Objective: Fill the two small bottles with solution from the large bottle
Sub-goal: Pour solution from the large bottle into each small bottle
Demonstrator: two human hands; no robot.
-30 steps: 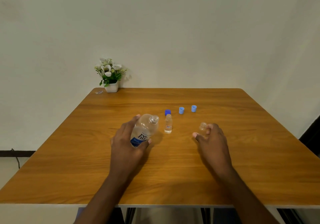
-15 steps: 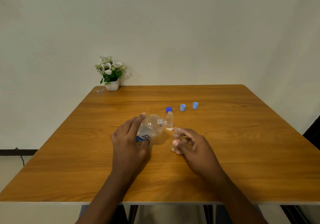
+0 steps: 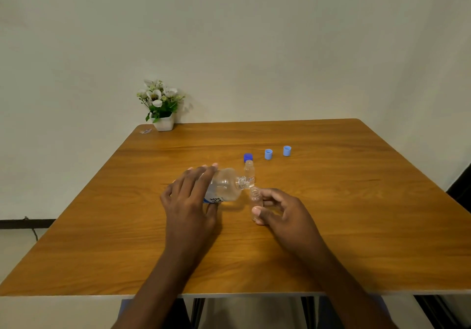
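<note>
Student: Stage of task?

Tutor: Judged as start of second fill. Just behind neck of large bottle [image 3: 225, 188], standing small bottle [image 3: 249, 173] upright on table [image 3: 356, 226], uncapped, apparently with clear liquid inside; level hard to read. In front, held small bottle [image 3: 255, 201], seemingly empty. No stream discernible between the two mouths.

Student: Hands?

Tutor: Left hand [image 3: 188, 201] wrapped over body of large bottle, fingers across top. Bottle tipped almost flat, neck pointing right, mouth just above and beside open neck of held small bottle. Right hand [image 3: 283, 211] pinching that bottle between thumb and curled fingers, roughly upright, near table centre. Lifted or resting on table: impossible to tell.

Student: Appearance of large bottle?

Tutor: Clear plastic, threaded neck, no cap. Blue-and-white label partly hidden under palm. Liquid apparently pooled along lower side.

Student: Remaining work?

Tutor: Probably filling of held bottle, topping up of standing one if short, then capping. Dark blue cap [image 3: 248, 156] just behind standing bottle. Left pale blue cap [image 3: 268, 154] and right pale blue cap [image 3: 287, 151] farther right, well apart from both hands.
</note>
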